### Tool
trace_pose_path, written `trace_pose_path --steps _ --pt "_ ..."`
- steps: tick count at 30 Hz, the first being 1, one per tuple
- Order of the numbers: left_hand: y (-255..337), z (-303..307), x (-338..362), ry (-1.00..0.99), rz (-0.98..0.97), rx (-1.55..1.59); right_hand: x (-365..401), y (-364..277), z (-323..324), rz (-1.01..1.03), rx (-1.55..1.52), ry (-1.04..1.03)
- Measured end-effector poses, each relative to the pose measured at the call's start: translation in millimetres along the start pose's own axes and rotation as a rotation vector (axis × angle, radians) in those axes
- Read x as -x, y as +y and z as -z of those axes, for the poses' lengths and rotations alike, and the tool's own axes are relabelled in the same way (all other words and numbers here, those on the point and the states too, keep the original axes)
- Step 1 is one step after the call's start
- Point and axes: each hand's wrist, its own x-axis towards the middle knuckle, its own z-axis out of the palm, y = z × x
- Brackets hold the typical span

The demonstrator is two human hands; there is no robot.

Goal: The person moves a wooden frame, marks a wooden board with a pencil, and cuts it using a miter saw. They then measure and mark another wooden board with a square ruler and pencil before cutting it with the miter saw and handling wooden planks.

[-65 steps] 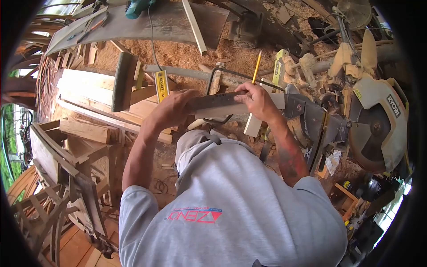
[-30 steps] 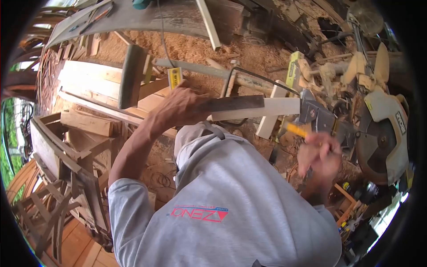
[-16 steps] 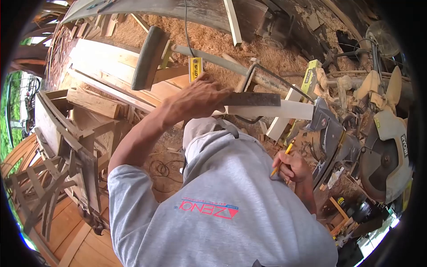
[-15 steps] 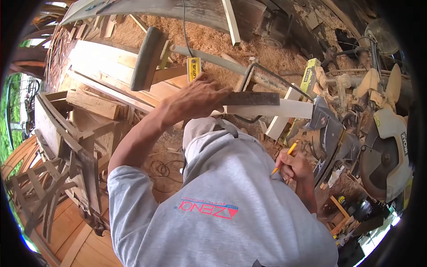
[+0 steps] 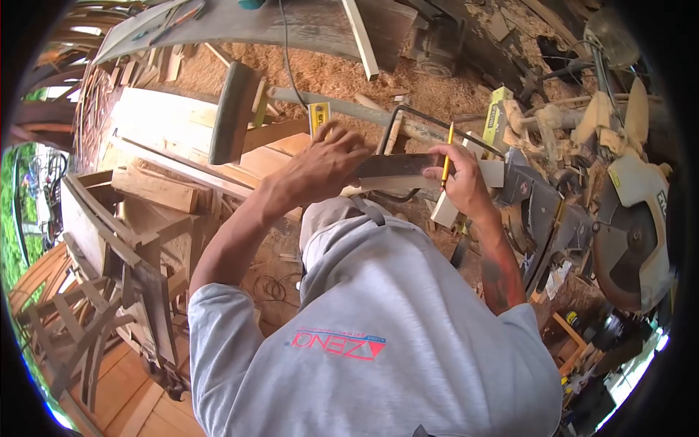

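My left hand (image 5: 320, 166) is closed around the corner of a try square with a yellow Lotus handle (image 5: 318, 115). Its dark blade (image 5: 393, 166) stretches right along a pale strip of wood (image 5: 492, 173). Between the fingers of my right hand (image 5: 463, 178) sits a yellow pencil (image 5: 446, 162), held nearly upright. That hand is at the right end of the blade, its fingers touching or just over it. My left fingertips are partly hidden by the back of the hand.
A Ryobi mitre saw (image 5: 633, 226) stands at the right, its blade guard facing the bench. A dark cylindrical piece (image 5: 234, 113) and boards (image 5: 164, 116) lie at the left. Sawdust (image 5: 335, 69) covers the far ground. A wooden frame (image 5: 138, 277) stands at lower left.
My right hand has moved up and forward with the pencil, from beside the body to the right end of the square's blade. The left hand stays on the square.
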Motion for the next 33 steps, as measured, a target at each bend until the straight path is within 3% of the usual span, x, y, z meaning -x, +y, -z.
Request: trace_pose_path --steps 2,5,6,8,10,12,13,14,15,16,22,26,29,33 --pt "-0.1 10.5 5.4 0.031 0.070 -0.045 -0.8 1.7 0.8 -0.033 0.032 -0.008" --pt "-13.5 8.8 25.1 0.605 0.571 0.323 -1.8 -0.6 2.7 -0.038 0.022 -0.020" --pt "-15.0 0.4 31.4 0.609 0.577 0.312 -1.9 -1.6 1.9 -0.031 0.021 -0.012" --pt "-7.5 -16.9 46.9 0.448 0.886 1.287 0.1 -3.3 3.7 -0.101 0.006 -0.032" --pt "-0.6 -45.2 48.7 0.395 0.859 1.541 3.2 0.5 2.0 -0.181 -0.079 -0.044" --pt "4.3 -55.6 38.3 0.408 0.930 1.439 13.1 22.9 -2.1 -0.233 -0.145 -0.058" --pt "6.8 -63.3 35.2 0.519 0.852 1.499 17.2 33.6 -2.4 -0.166 -0.135 -0.060" --pt "3.6 -61.8 34.8 0.446 0.839 1.409 18.0 30.3 -3.4 -0.284 -0.314 -0.060" --pt "8.8 -54.9 31.1 0.463 0.844 1.378 18.8 39.5 -4.9 -0.191 -0.278 -0.025" --pt "14.3 -49.0 30.4 0.526 0.751 1.360 18.0 42.8 -7.3 -0.234 -0.387 0.005" --pt "31.1 -46.2 21.0 0.616 0.723 1.305 10.4 41.1 11.8 -0.137 -0.023 -0.100" --pt "27.3 -64.2 17.7 0.652 0.717 1.253 12.7 82.4 3.7 -0.221 -0.195 -0.097" --pt "23.0 -76.9 16.5 0.679 0.690 1.119 10.9 51.1 6.3 -0.192 -0.180 -0.106" --pt "22.5 -77.6 15.3 0.679 0.661 1.259 14.3 71.7 7.5 -0.159 -0.173 -0.082"
